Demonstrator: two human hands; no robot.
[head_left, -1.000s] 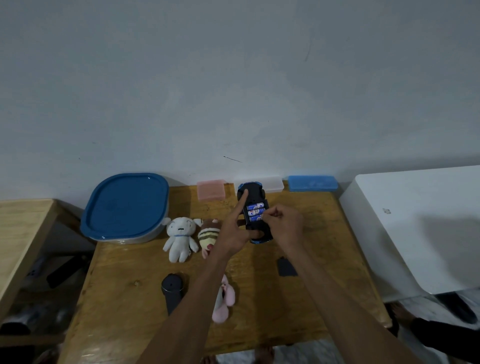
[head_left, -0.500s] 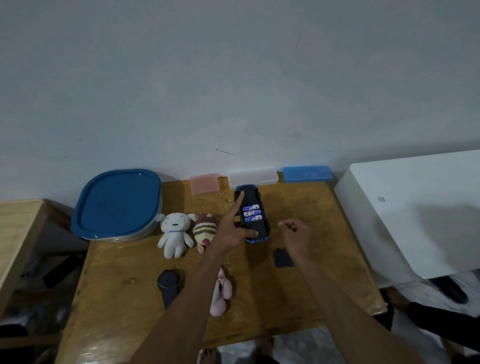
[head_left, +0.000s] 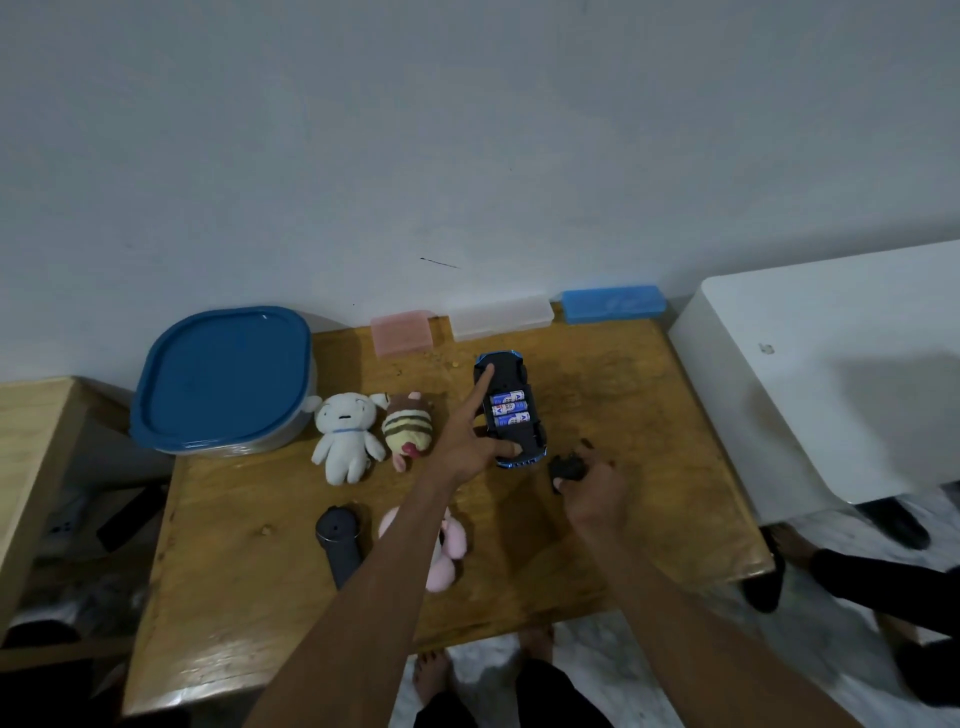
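Note:
A blue and black toy car (head_left: 511, 410) lies upside down on the wooden table (head_left: 597, 395), its battery bay open with three blue batteries (head_left: 509, 409) showing. My left hand (head_left: 470, 441) holds the car steady, the index finger stretched along its left side and the thumb pressing near its near end. My right hand (head_left: 589, 486) is just right of the car's near end and pinches a small black cover (head_left: 567, 467) between its fingers, slightly above the tabletop.
A blue-lidded container (head_left: 223, 376) sits back left. A white plush (head_left: 343, 434), a striped plush (head_left: 408, 428), a pink plush (head_left: 452, 540) and a dark cylinder (head_left: 340, 538) lie left of the car. Pink (head_left: 401, 339), clear (head_left: 501, 317) and blue (head_left: 613, 304) boxes line the wall. A white table (head_left: 831, 384) stands right.
My right hand left the battery bay, moved down and right to the black cover on the table and picked it up. My left hand stayed on the car.

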